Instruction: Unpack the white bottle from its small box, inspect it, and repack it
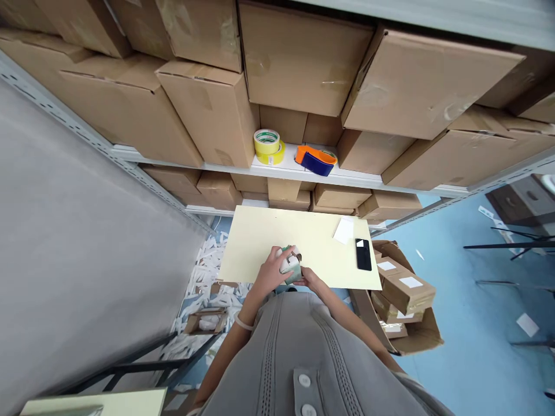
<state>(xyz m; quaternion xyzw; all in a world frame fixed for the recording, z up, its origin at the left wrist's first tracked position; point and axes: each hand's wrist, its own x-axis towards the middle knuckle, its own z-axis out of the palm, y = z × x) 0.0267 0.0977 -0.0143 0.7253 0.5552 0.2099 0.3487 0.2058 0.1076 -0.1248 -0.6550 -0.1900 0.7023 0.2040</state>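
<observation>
- Gripping a small box (289,267) from both sides, the left hand (269,273) wraps its left face while the right hand (310,278) clasps its lower right, steadying it at the near edge of the worktop (260,237).
- Box flap stands open at the top; contents cannot be told.
- Black phone (363,254) and white paper slip (344,230) lie toward the right edge, apart from the hands.
- Yellow tape rolls (267,146) and an orange-blue tape dispenser (315,159) rest on the shelf (286,169) beyond the far edge.

phone (363,254) on table (260,237), tape rolls (268,146) on shelf (281,169) behind
</observation>
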